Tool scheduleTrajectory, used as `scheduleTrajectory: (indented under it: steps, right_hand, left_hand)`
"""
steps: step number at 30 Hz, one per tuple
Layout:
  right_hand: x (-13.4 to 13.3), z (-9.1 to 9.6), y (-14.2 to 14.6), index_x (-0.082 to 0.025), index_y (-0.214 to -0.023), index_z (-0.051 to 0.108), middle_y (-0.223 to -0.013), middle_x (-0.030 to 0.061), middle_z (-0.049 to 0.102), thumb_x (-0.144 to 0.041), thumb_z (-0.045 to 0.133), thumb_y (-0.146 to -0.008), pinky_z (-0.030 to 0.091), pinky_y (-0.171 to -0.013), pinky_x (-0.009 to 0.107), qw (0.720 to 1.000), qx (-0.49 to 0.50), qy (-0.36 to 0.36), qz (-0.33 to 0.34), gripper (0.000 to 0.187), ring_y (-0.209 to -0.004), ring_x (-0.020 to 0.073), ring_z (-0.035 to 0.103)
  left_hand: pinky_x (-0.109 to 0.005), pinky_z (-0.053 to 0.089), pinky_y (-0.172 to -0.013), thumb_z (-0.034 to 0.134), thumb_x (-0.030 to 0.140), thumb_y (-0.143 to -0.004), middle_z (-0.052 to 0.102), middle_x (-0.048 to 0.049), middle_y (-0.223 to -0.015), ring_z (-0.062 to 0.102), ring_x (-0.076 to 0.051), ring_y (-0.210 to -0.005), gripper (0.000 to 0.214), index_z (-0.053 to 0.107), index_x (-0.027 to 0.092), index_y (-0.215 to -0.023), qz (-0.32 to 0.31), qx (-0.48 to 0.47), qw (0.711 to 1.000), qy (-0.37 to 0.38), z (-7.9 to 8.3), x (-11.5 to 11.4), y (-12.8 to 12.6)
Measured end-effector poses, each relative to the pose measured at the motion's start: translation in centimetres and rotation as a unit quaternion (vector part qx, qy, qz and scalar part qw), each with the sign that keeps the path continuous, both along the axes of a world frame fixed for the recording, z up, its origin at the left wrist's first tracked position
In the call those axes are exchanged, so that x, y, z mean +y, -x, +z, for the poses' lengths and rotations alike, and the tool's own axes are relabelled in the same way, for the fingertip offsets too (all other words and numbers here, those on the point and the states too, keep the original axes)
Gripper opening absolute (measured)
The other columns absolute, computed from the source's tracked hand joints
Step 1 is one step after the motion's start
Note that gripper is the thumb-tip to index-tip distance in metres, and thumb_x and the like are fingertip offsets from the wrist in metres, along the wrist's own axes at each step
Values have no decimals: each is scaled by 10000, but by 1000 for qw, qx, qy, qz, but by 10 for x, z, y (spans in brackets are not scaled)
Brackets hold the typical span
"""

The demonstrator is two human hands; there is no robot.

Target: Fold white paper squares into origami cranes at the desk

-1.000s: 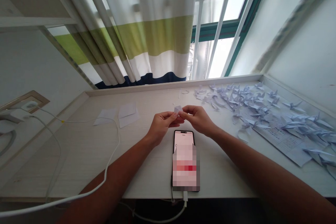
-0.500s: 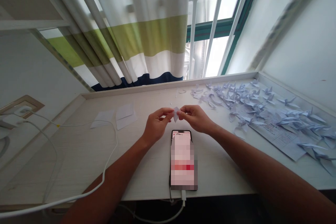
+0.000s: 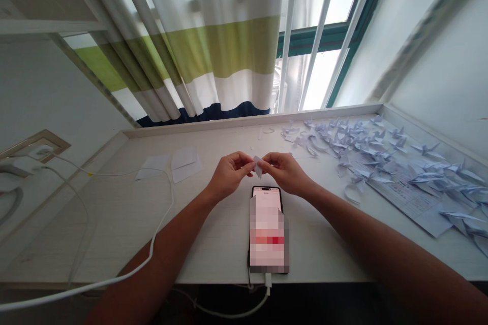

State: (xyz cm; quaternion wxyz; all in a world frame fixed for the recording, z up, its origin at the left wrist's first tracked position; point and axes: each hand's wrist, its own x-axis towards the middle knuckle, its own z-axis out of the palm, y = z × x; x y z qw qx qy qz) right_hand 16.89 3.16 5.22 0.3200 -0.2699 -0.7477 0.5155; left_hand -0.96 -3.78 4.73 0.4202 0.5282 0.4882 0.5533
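A small folded piece of pale paper (image 3: 258, 166) is pinched between both hands above the white desk (image 3: 114, 218). My left hand (image 3: 227, 176) grips its left side with closed fingertips. My right hand (image 3: 286, 172) grips its right side the same way. A smartphone (image 3: 268, 228) lies flat on the desk just below the hands, its screen lit and a cable plugged into its near end.
Several folded paper cranes (image 3: 366, 150) lie spread over the desk's right part, some on a printed sheet (image 3: 412, 198). Blank paper squares (image 3: 171, 165) lie at the left. A white charging cable (image 3: 152, 244) loops across the left. A striped curtain (image 3: 213, 56) and barred window stand behind.
The folded paper has turned slightly between the fingertips, now pointing more downward. Both hands stay in the same place above the phone; the view has shifted a little.
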Motion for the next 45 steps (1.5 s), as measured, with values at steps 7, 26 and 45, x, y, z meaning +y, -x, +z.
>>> scheduleTrajectory:
  steps: [7, 26, 45]
  right_hand:
    - [0, -2, 3, -166, -791, 703, -769, 61, 719, -587, 655, -888, 542, -753, 349, 1000, 12, 14, -4, 435, -734, 182, 658]
    - [-5, -10, 10, -163, -987, 654, -852, 89, 796, -509, 830, -760, 634, -810, 427, 978, 91, 183, 34, 449, -769, 231, 777]
    - [-8, -5, 3, -264, -1295, 520, -891, 41, 761, -480, 651, -937, 599, -832, 425, 998, -2, -54, -20, 439, -851, 233, 741]
  left_hand:
    - [-307, 545, -731, 834, 322, -752, 748, -50, -817, 687, -165, -769, 231, 723, 153, -863, 27, -24, 999, -14, -1, -1, -1]
    - [-329, 535, -755, 896, 242, -650, 770, -55, -815, 692, -162, -718, 407, 727, 137, -1005, 100, -124, 987, 38, 3, -2, -1]
    - [-327, 557, -786, 756, 541, -817, 728, -40, -803, 675, -155, -762, 392, 697, 154, -828, 46, -113, 992, 28, -13, 4, -2]
